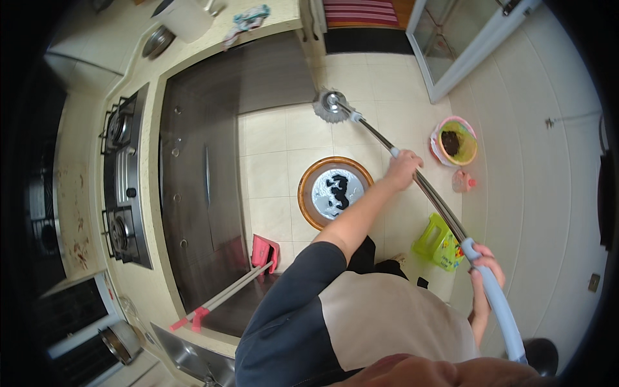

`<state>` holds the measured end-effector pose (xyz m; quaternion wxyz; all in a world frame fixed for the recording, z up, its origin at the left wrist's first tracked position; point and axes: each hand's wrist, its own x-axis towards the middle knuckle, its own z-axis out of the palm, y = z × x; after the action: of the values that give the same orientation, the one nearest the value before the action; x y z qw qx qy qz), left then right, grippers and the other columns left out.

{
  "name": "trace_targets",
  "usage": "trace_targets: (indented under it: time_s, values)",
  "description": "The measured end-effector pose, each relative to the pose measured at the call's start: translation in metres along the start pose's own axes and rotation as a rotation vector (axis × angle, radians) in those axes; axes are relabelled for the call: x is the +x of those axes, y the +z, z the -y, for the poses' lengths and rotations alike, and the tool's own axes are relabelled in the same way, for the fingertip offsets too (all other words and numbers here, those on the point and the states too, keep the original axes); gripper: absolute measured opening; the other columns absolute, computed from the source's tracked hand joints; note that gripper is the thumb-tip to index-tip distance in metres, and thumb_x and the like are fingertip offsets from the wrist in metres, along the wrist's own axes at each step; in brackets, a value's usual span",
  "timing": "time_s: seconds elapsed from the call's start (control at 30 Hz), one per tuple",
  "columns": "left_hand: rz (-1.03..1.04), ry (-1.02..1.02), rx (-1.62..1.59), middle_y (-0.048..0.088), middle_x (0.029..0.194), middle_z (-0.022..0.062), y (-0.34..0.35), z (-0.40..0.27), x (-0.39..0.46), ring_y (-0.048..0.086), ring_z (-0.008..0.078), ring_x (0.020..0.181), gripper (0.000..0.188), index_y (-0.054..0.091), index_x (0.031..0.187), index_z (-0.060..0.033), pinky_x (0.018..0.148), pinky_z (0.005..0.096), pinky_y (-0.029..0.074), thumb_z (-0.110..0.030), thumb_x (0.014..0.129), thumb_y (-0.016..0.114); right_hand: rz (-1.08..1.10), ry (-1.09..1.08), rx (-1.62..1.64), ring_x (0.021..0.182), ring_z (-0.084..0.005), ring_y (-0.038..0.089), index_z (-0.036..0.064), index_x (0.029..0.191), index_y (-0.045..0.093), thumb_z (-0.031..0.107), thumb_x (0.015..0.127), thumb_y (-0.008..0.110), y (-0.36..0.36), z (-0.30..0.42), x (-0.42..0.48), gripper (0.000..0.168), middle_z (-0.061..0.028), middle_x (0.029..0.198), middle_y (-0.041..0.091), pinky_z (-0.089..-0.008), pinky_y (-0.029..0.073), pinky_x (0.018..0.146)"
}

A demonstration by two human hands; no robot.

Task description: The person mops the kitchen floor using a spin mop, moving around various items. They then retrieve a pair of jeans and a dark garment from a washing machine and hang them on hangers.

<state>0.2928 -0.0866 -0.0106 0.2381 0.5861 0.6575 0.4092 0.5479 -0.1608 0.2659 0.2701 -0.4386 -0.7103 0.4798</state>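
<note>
A spin mop with a steel shaft (379,133) and pale blue grips slants across the view. Around the lower shaft, just below a blue collar, my left hand (404,170) is closed. My right hand (487,271) grips the upper end at the blue handle (500,302). The round grey mop head (331,105) rests on the cream tile floor, close to the cabinet corner. Below my left forearm stands a round brown-rimmed basin (305,210) with liquid in it that shows bright and dark reflections; the forearm hides a bit of its rim.
By the right wall stand a waste bin (466,140), a pinkish plastic bottle (462,181) and a green plastic stool (437,242). A pink dustpan (263,249) and long handles lean at the left counter. A gas stove (126,184) is set into the counter; a glazed door (430,72) stands open beyond.
</note>
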Motion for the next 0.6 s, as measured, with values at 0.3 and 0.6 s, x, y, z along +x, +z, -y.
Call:
trace_targets:
  time_s: [0.3, 0.6]
  values:
    - [0.191, -0.18, 0.179, 0.053, 0.107, 0.0043, -0.003, 0.026, -0.014, 0.044, 0.0233, 0.114, 0.028, 0.06, 0.097, -0.0151, 0.086, 0.04, 0.043, -0.002, 0.072, 0.062, 0.127, -0.086, -0.004, 0.103, -0.0259, 0.056, 0.004, 0.09, 0.056, 0.003, 0.071, 0.062, 0.024, -0.045, -0.008, 0.021, -0.015, 0.114, 0.058, -0.0336, 0.041, 0.09]
    - [0.322, -0.191, 0.198, 0.052, 0.109, 0.004, 0.075, -0.045, -0.075, 0.04, 0.023, 0.119, 0.022, 0.06, 0.096, -0.0157, 0.091, 0.0572, 0.036, -0.006, 0.077, 0.056, 0.067, 0.023, 0.12, 0.103, -0.0252, 0.055, 0.003, 0.092, 0.056, 0.018, 0.076, 0.067, -0.049, -0.07, -0.11, 0.024, -0.0184, 0.115, 0.058, -0.0324, 0.04, 0.088]
